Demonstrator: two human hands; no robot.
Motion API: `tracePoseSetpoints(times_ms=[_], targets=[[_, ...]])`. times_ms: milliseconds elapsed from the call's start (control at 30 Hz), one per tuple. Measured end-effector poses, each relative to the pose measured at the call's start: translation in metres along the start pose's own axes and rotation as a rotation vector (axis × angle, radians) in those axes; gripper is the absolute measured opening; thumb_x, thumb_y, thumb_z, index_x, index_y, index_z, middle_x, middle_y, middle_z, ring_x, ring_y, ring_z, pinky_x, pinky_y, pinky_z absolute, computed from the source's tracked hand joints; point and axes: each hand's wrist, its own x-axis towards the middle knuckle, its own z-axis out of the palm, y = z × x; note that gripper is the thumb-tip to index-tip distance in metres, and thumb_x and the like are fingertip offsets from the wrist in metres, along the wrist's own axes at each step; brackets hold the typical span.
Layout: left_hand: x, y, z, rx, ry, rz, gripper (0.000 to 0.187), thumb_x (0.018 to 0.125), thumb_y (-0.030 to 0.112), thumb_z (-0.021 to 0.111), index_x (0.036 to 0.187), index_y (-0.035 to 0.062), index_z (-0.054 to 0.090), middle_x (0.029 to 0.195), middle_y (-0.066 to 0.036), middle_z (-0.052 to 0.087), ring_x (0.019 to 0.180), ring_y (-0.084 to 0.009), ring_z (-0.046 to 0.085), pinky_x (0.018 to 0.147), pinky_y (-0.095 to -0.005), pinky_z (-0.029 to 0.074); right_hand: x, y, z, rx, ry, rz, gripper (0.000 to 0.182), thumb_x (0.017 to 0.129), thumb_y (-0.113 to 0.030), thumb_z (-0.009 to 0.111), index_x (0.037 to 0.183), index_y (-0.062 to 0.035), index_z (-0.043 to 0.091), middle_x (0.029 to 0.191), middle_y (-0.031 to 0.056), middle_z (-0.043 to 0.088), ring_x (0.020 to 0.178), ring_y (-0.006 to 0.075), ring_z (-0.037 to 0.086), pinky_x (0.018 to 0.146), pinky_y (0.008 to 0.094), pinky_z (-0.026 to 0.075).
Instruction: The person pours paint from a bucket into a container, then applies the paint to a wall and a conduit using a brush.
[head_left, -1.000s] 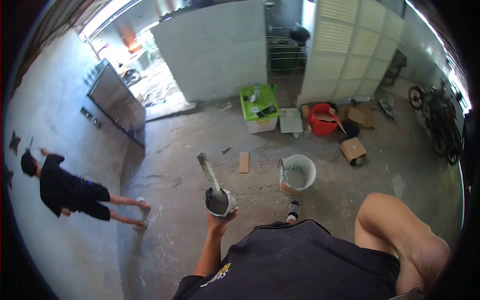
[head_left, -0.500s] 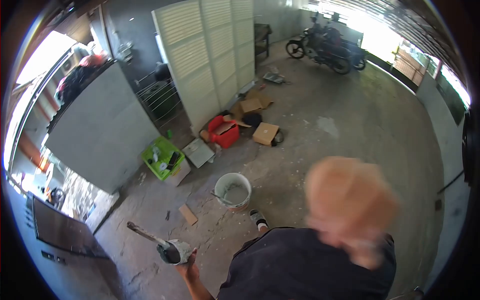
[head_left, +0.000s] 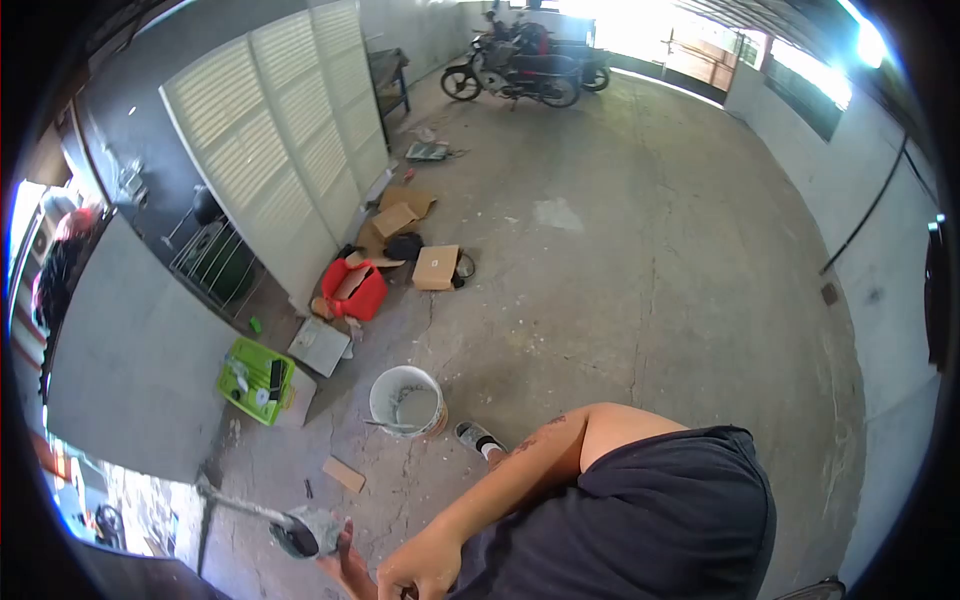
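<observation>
My left hand (head_left: 348, 562), at the bottom left, is closed round a small grey-smeared container (head_left: 318, 532) with dark contents. A long, grey-coated stick-like tool (head_left: 240, 504) lies across its mouth and points to the upper left. My right hand (head_left: 425, 563) is beside my left wrist at the bottom edge, its fingers curled; whatever they hold is too hidden to name. Nearby on the floor stands a white bucket (head_left: 408, 385) with grey material and a stick-like handle inside.
A flat brown piece (head_left: 344, 474) lies near the bucket. Further left are a green tray (head_left: 243, 355), a red container (head_left: 362, 305) and a cardboard box (head_left: 436, 268). White louvred panels (head_left: 275, 120) stand behind them. Motorcycles (head_left: 515, 75) are parked at the back.
My right hand has come down from its blurred, raised position at the right to beside my left wrist. The view has turned, shifting the room leftward. My left hand still holds the container.
</observation>
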Motion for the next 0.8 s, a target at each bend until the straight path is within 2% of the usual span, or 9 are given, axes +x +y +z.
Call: tracePoseSetpoints(times_ms=[67,167,233,300,433,467,567,700,800], targets=[[0.002,-0.014,-0.028,-0.051,-0.015,-0.029,0.07,0.079,0.007,0.082,0.141,0.0034,0.051,0.133,-0.013,0.06,0.123,-0.032,0.059,0.098,-0.0544,0.054,0.012,0.011,0.004,0.1,-0.052,-0.083,0.034,0.098,-0.027,0.072,0.122,-0.0035,0.073,0.092,0.0048,0.074,0.084,0.0174,0.068,0.076,0.0264,0.055],[0.019,0.009,0.005,0.033,-0.038,-0.108,0.031,0.083,0.007,0.08,0.112,0.0049,0.072,0.115,-0.004,0.07,0.101,-0.0215,0.068,0.092,-0.0364,0.055,0.028,0.008,0.008,0.011,-0.174,-0.236,0.03,0.096,-0.019,0.074,0.116,0.0029,0.072,0.09,0.0133,0.073,0.078,0.0212,0.068,0.067,0.0325,0.055],[0.038,0.024,0.018,0.038,-0.156,-0.153,0.066,0.074,0.015,0.091,0.13,0.0044,0.059,0.113,-0.004,0.066,0.103,-0.0159,0.064,0.089,-0.0346,0.054,0.038,0.009,0.009,0.09,-0.199,-0.309,0.018,0.091,-0.018,0.077,0.098,-0.0019,0.072,0.088,0.0089,0.07,0.078,0.0242,0.066,0.069,0.0355,0.051],[0.059,0.035,0.03,0.361,-0.134,0.154,0.109,0.061,0.022,0.1,0.149,0.0096,0.037,0.135,-0.007,0.054,0.121,-0.0205,0.056,0.104,-0.0406,0.047,0.047,-0.005,-0.007,0.036,-0.289,-0.185,0.016,0.092,-0.015,0.076,0.099,-0.0015,0.072,0.09,0.0106,0.069,0.084,0.0249,0.068,0.074,0.0357,0.052],[0.069,0.065,0.048,0.2,-0.237,0.085,0.117,0.056,0.018,0.102,0.152,0.0112,0.036,0.141,-0.006,0.052,0.135,-0.0185,0.046,0.114,-0.0378,0.037,0.06,-0.024,-0.022,0.21,-0.039,-0.127,0.009,0.096,-0.005,0.07,0.094,0.0039,0.068,0.091,0.015,0.07,0.088,0.0293,0.071,0.08,0.0399,0.057],[0.07,0.062,0.05,0.148,-0.249,0.094,0.115,0.056,0.018,0.102,0.151,0.0112,0.037,0.14,-0.006,0.052,0.133,-0.0187,0.047,0.114,-0.0377,0.038,0.057,-0.029,-0.023,0.243,-0.1,-0.069,0.009,0.096,-0.005,0.07,0.094,0.0039,0.068,0.091,0.015,0.07,0.088,0.0293,0.071,0.08,0.0399,0.057],[0.074,0.051,0.051,0.177,-0.266,0.192,0.109,0.058,0.015,0.1,0.148,0.0108,0.039,0.136,-0.007,0.054,0.13,-0.0192,0.05,0.113,-0.0368,0.038,0.059,-0.046,-0.023,0.627,0.042,0.005,0.005,0.092,0.003,0.071,0.094,0.0069,0.067,0.089,0.0194,0.072,0.084,0.0295,0.073,0.077,0.0384,0.059],[0.067,0.071,0.045,0.074,-0.285,0.111,0.11,0.056,0.017,0.101,0.146,0.0057,0.038,0.134,-0.011,0.056,0.129,-0.022,0.052,0.112,-0.0382,0.042,0.071,-0.054,-0.02,0.968,0.007,-0.014,0.01,0.092,-0.002,0.072,0.087,0.0034,0.066,0.08,0.0267,0.07,0.065,0.0337,0.069,0.056,0.0395,0.062],[0.054,0.076,0.035,0.102,-0.231,0.16,0.111,0.056,0.018,0.101,0.146,0.0052,0.037,0.133,-0.011,0.056,0.129,-0.0234,0.053,0.112,-0.0386,0.042,0.058,-0.04,0.006,1.093,0.061,-0.006,0.024,0.097,-0.015,0.069,0.102,0.0088,0.069,0.089,0.0254,0.069,0.074,0.0289,0.068,0.062,0.0405,0.058]])
